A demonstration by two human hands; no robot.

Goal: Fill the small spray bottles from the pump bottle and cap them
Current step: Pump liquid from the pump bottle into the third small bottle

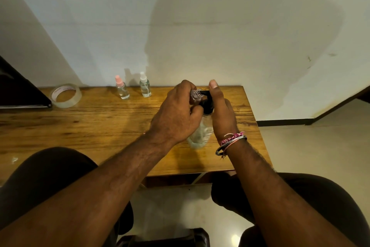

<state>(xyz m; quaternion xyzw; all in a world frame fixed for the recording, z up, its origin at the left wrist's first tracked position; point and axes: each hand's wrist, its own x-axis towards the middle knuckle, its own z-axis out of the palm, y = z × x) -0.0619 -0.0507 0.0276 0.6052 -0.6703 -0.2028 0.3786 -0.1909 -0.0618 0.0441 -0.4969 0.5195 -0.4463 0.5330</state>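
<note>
Left hand [176,114] grips an uncapped small spray bottle [195,96], threaded neck up, held against the black spout of the pump bottle [201,128]. Right hand [221,112] wraps the pump bottle's black head and neck, thumb raised above the pump top. Pump bottle stands clear-bodied on the wooden bench [100,124], near its right end. Two capped small bottles at the bench's back edge by the wall: pink-capped bottle [121,87] left, white-capped bottle [145,85] just beside it. Tape roll [66,95] lies farther left. Bracelets [230,142] on right wrist.
</note>
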